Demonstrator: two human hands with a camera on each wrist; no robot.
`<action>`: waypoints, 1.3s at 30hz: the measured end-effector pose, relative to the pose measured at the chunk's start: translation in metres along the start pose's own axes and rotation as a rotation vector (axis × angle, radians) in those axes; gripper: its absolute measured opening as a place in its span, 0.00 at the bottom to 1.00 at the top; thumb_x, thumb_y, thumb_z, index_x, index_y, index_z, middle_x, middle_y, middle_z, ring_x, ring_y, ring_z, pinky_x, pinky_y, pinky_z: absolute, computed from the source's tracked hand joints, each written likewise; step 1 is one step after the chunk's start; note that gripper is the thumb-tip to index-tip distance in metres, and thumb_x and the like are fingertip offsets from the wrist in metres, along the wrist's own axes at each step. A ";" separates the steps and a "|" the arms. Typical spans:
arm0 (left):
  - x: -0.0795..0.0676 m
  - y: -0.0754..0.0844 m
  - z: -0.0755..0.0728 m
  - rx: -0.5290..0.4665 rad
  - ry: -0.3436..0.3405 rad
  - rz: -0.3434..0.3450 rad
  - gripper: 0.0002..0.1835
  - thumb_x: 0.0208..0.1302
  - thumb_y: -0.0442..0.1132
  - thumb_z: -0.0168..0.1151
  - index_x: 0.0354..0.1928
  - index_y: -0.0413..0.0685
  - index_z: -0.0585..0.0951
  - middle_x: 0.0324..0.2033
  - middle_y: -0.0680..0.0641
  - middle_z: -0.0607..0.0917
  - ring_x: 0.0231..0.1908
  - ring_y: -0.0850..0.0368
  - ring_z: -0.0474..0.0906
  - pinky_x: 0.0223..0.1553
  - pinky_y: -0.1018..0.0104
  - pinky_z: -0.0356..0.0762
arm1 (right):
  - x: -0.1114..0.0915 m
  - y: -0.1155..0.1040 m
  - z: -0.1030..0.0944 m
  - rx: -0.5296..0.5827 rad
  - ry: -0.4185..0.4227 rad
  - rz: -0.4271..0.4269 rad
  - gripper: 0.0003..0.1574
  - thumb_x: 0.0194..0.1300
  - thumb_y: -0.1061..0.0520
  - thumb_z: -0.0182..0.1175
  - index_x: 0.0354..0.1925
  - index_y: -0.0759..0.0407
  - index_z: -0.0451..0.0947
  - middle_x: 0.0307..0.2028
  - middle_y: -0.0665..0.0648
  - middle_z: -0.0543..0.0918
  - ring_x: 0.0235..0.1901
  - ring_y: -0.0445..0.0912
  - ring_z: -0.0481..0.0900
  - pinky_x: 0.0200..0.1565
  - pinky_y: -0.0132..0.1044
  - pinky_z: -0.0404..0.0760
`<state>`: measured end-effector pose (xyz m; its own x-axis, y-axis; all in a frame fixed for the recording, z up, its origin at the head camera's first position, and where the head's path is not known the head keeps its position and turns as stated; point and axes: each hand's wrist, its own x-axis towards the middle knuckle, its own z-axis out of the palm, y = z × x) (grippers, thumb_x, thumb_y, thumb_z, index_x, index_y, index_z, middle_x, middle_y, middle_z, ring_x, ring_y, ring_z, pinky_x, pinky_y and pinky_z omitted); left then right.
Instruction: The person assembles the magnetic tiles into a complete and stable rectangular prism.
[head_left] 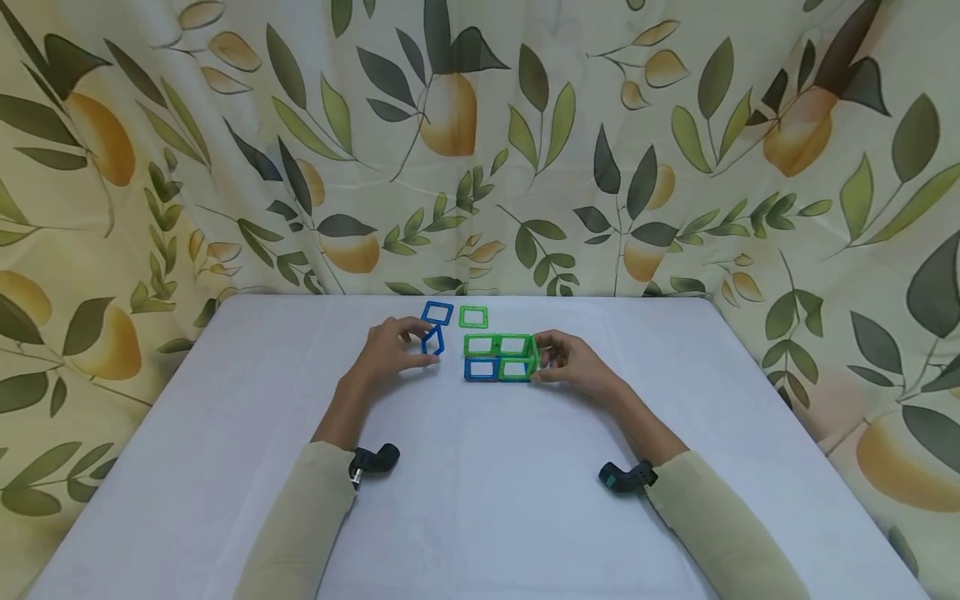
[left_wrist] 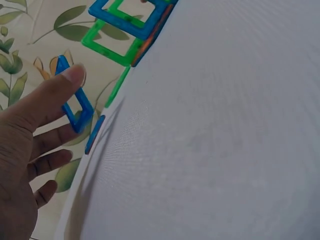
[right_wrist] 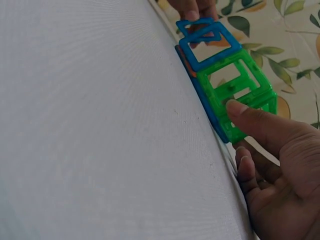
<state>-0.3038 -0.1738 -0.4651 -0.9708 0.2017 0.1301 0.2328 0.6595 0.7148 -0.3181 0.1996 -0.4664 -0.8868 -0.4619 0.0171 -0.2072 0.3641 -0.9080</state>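
Note:
Between thumb and fingers, my left hand (head_left: 392,344) pinches a blue magnetic tile (left_wrist: 84,116), an open square frame, raised and tilted just left of a low structure. That structure joins green tiles (head_left: 497,338) and blue tiles (head_left: 481,370) standing on the table. At its right end, my right hand (head_left: 573,364) grips a green tile (right_wrist: 250,102), with the thumb on the near face and the fingers curled behind. Part of the structure's far side is hidden.
Behind the structure lie a loose blue tile (head_left: 437,313) and a loose green tile (head_left: 473,317), near the far edge of the white-covered table (head_left: 480,483). A fruit-patterned curtain (head_left: 540,167) hangs right behind that edge. Each wrist wears a black camera band.

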 end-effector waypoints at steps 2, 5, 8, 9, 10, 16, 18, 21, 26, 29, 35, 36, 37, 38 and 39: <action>-0.002 0.000 0.000 -0.009 -0.006 0.012 0.32 0.56 0.50 0.83 0.62 0.49 0.84 0.51 0.48 0.88 0.55 0.47 0.76 0.59 0.43 0.70 | -0.001 0.001 0.001 0.008 -0.002 -0.001 0.42 0.56 0.68 0.78 0.66 0.70 0.74 0.47 0.63 0.79 0.44 0.56 0.73 0.39 0.32 0.73; -0.005 0.001 0.000 -0.034 -0.012 0.011 0.32 0.56 0.50 0.83 0.61 0.50 0.82 0.52 0.49 0.89 0.56 0.48 0.77 0.63 0.41 0.67 | -0.002 0.001 0.001 0.018 -0.002 0.002 0.42 0.56 0.68 0.78 0.67 0.69 0.74 0.48 0.63 0.79 0.45 0.56 0.73 0.41 0.32 0.74; -0.005 0.001 0.000 -0.050 -0.029 0.011 0.32 0.57 0.49 0.82 0.62 0.52 0.80 0.53 0.49 0.89 0.59 0.48 0.79 0.68 0.37 0.60 | -0.002 0.000 0.001 0.015 -0.004 -0.003 0.42 0.56 0.67 0.78 0.67 0.69 0.73 0.49 0.64 0.79 0.46 0.56 0.73 0.42 0.32 0.74; -0.005 0.001 0.000 -0.049 -0.034 0.013 0.33 0.57 0.49 0.82 0.62 0.53 0.79 0.53 0.49 0.89 0.59 0.48 0.79 0.70 0.36 0.57 | -0.002 0.000 0.001 0.015 -0.006 -0.004 0.42 0.56 0.67 0.78 0.67 0.69 0.73 0.50 0.64 0.79 0.46 0.57 0.73 0.42 0.32 0.74; -0.004 0.001 0.001 -0.041 -0.041 0.018 0.33 0.58 0.50 0.81 0.64 0.53 0.78 0.54 0.48 0.89 0.60 0.48 0.80 0.71 0.35 0.54 | -0.001 0.000 0.001 0.012 -0.005 -0.005 0.42 0.56 0.67 0.78 0.67 0.69 0.74 0.50 0.64 0.79 0.46 0.57 0.73 0.42 0.32 0.74; -0.001 0.001 0.003 -0.035 -0.061 0.054 0.36 0.59 0.48 0.80 0.69 0.56 0.76 0.54 0.46 0.89 0.61 0.46 0.81 0.71 0.34 0.55 | 0.001 -0.002 0.000 0.013 0.004 -0.007 0.42 0.57 0.67 0.78 0.67 0.68 0.74 0.49 0.63 0.80 0.46 0.57 0.74 0.41 0.32 0.74; -0.002 0.002 0.003 -0.052 -0.066 0.064 0.36 0.59 0.47 0.81 0.69 0.55 0.77 0.54 0.45 0.89 0.60 0.45 0.81 0.70 0.34 0.57 | 0.001 -0.002 0.000 0.018 0.009 -0.004 0.42 0.57 0.67 0.78 0.67 0.68 0.74 0.50 0.63 0.80 0.46 0.57 0.74 0.41 0.32 0.74; -0.003 0.002 0.005 -0.064 -0.077 0.095 0.35 0.59 0.45 0.81 0.68 0.52 0.79 0.54 0.44 0.89 0.59 0.44 0.80 0.66 0.38 0.65 | 0.001 0.000 0.000 0.022 0.009 0.008 0.42 0.57 0.67 0.78 0.67 0.68 0.74 0.50 0.64 0.80 0.45 0.57 0.74 0.41 0.32 0.74; -0.004 0.002 0.006 -0.065 -0.081 0.140 0.34 0.60 0.43 0.81 0.68 0.47 0.80 0.51 0.46 0.90 0.54 0.44 0.78 0.59 0.43 0.72 | 0.000 0.002 0.002 0.026 0.010 0.017 0.42 0.56 0.68 0.78 0.67 0.68 0.74 0.48 0.63 0.79 0.44 0.56 0.74 0.40 0.32 0.75; -0.005 0.005 0.006 -0.073 -0.072 0.135 0.34 0.60 0.43 0.81 0.68 0.48 0.80 0.50 0.46 0.90 0.53 0.44 0.78 0.58 0.44 0.72 | -0.001 0.002 0.002 0.031 0.015 0.007 0.42 0.56 0.68 0.78 0.67 0.68 0.74 0.48 0.63 0.79 0.43 0.55 0.74 0.40 0.32 0.75; -0.007 0.009 0.007 -0.087 -0.066 0.105 0.35 0.59 0.44 0.81 0.68 0.49 0.80 0.53 0.47 0.89 0.56 0.45 0.78 0.59 0.44 0.73 | -0.002 0.001 0.003 0.031 0.016 0.003 0.42 0.57 0.68 0.78 0.67 0.69 0.74 0.47 0.61 0.80 0.42 0.52 0.75 0.39 0.32 0.76; -0.007 0.009 0.008 -0.086 -0.064 0.104 0.35 0.59 0.45 0.81 0.69 0.50 0.80 0.53 0.47 0.89 0.56 0.46 0.78 0.59 0.44 0.73 | -0.002 0.001 0.003 0.032 0.017 0.003 0.42 0.57 0.68 0.78 0.68 0.70 0.74 0.47 0.61 0.80 0.42 0.52 0.75 0.39 0.32 0.75; -0.007 0.009 0.008 -0.087 -0.061 0.103 0.35 0.59 0.45 0.81 0.69 0.50 0.80 0.53 0.48 0.88 0.56 0.46 0.78 0.59 0.44 0.73 | -0.002 0.001 0.003 0.032 0.016 0.000 0.42 0.57 0.68 0.78 0.68 0.70 0.73 0.47 0.61 0.80 0.41 0.51 0.75 0.39 0.33 0.75; -0.007 0.010 0.008 -0.089 -0.058 0.106 0.36 0.59 0.45 0.81 0.69 0.49 0.80 0.53 0.48 0.88 0.56 0.46 0.78 0.59 0.44 0.73 | -0.002 0.000 0.003 0.035 0.017 0.003 0.42 0.57 0.68 0.78 0.67 0.69 0.74 0.47 0.62 0.80 0.41 0.51 0.75 0.39 0.32 0.75; -0.007 0.010 0.009 -0.091 -0.054 0.111 0.36 0.59 0.45 0.81 0.69 0.49 0.80 0.53 0.48 0.88 0.56 0.46 0.78 0.58 0.44 0.74 | -0.002 0.000 0.003 0.038 0.018 0.004 0.42 0.56 0.68 0.78 0.67 0.69 0.74 0.47 0.62 0.80 0.41 0.51 0.75 0.38 0.32 0.75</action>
<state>-0.2941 -0.1625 -0.4651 -0.9344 0.3094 0.1764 0.3295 0.5629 0.7580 -0.3149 0.1977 -0.4679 -0.8949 -0.4457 0.0210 -0.1881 0.3343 -0.9235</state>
